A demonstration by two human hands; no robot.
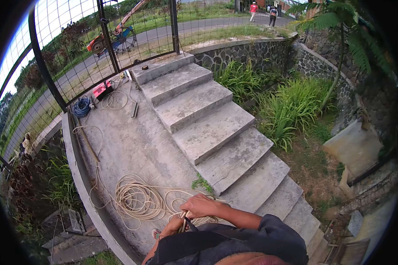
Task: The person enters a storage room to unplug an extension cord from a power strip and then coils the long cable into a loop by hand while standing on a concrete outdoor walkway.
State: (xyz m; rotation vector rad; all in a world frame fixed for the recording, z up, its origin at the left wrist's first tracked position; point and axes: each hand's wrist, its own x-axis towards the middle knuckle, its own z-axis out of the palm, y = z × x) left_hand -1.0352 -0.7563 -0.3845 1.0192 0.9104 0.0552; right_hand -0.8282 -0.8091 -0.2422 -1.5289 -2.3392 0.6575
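My left hand (pixel 170 226) and my right hand (pixel 200 205) are close together in front of my body. Both are closed around a short bundle of beige cable (pixel 183 222), the right hand just above the left. A dark strip (pixel 191 225) hangs beside the bundle; I cannot tell what it is fastened to. Ahead and to the left, a loose coil of the same beige cable (pixel 137 199) lies on the concrete, with strands trailing toward my hands.
Concrete steps (pixel 208 119) run along the right. A blue coiled cable (pixel 81 107), a red and black box-shaped machine (pixel 102 89) and a metal bar (pixel 135 110) lie near the wire fence (pixel 106 39). A low wall (pixel 75 154) edges the left side. Two people walk far off.
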